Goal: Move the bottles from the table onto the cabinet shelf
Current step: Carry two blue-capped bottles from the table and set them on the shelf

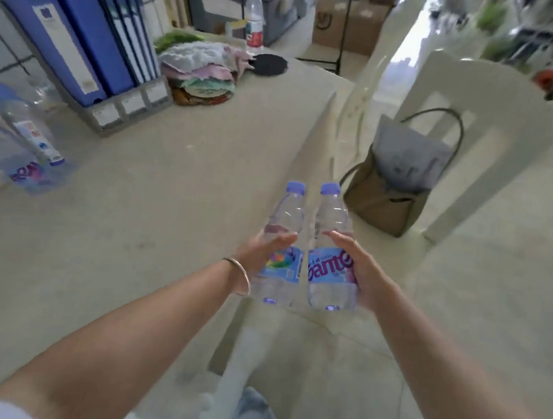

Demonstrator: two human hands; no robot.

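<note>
STEP: carry | left hand (255,258) fingers grasp left bottle (283,244); right hand (360,274) fingers grasp right bottle (330,250), off tabletop (128,227) edge, 6 o'clock | more bottles (24,139) at 9 o'clock | NEXT: likely find cabinet shelf, unseen.

The bottle in my right hand (368,282) carries the only print I can partly read — big magenta letters, roughly "amte", on its pale blue label (330,267), with a line of small text above them that is too fine to make out. The label (281,265) on the bottle in my left hand (256,255) shows a coloured emblem and a small barcode patch, not legible. Far to my left, a bottle label (26,174) on the table has magenta letters, blurred.
</note>
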